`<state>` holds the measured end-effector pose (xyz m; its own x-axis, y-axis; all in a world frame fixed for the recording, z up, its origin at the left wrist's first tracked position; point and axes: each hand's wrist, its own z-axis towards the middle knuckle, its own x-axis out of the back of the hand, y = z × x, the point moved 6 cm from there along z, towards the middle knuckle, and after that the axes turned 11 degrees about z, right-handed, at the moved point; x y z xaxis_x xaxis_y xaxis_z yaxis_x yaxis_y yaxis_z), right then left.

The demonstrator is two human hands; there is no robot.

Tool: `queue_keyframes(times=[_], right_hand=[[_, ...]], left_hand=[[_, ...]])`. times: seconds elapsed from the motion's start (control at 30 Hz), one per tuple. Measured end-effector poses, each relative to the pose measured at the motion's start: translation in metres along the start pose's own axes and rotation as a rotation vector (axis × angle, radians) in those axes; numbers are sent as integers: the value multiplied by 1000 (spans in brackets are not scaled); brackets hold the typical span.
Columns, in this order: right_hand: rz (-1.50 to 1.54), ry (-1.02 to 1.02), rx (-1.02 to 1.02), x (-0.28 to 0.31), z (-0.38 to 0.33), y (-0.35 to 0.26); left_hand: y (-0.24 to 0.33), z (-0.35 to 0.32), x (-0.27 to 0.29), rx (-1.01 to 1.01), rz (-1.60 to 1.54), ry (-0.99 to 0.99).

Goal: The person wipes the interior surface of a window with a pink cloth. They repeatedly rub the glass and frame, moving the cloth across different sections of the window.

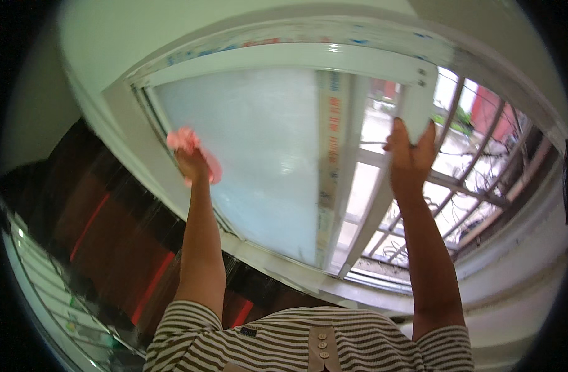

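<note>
My left hand (192, 163) is closed around a bunched pink cloth (214, 168) at the left side of the frosted window pane (259, 149). Folds of the cloth stick out above and beside the fingers, slightly blurred. Farther right, my right hand (412, 162) grips the white upright of the sliding window sash (418, 102), thumb on one side and fingers on the other. Both arms reach up from the lower edge in striped short sleeves.
Printed protective tape (329, 155) runs down the pane's right edge. Metal security bars (476, 149) with tangled wires stand beyond the opening at right. A dark brown surface with red stripes (153, 288) lies at lower left. The white sill (277, 270) runs below the window.
</note>
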<state>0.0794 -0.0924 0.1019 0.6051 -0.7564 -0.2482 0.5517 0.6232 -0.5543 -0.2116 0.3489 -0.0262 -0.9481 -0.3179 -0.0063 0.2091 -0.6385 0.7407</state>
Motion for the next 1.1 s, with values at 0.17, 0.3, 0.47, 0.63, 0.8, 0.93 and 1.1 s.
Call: queue_keyframes(times=[0.17, 0.3, 0.47, 0.63, 0.8, 0.93, 1.1], right_hand=[[1, 54, 59, 18, 2, 4], [-24, -28, 82, -9, 5, -12], [-89, 4, 149, 14, 6, -5], [-42, -9, 101, 13, 5, -5], [-25, -20, 83, 10, 3, -2], [-58, -52, 39, 8, 5, -4], [-70, -23, 110, 8, 4, -9]], left_hand=[[-78, -163, -41, 487, -14, -295], [-189, -321, -28, 280, 687, -762], [-47, -507, -78, 1020, 185, -1070], [46, -504, -80, 1174, -63, -1220], [78, -477, -75, 1133, -110, -1260], [129, -428, -70, 998, -154, -1190], [234, -351, -55, 664, -159, -1091]])
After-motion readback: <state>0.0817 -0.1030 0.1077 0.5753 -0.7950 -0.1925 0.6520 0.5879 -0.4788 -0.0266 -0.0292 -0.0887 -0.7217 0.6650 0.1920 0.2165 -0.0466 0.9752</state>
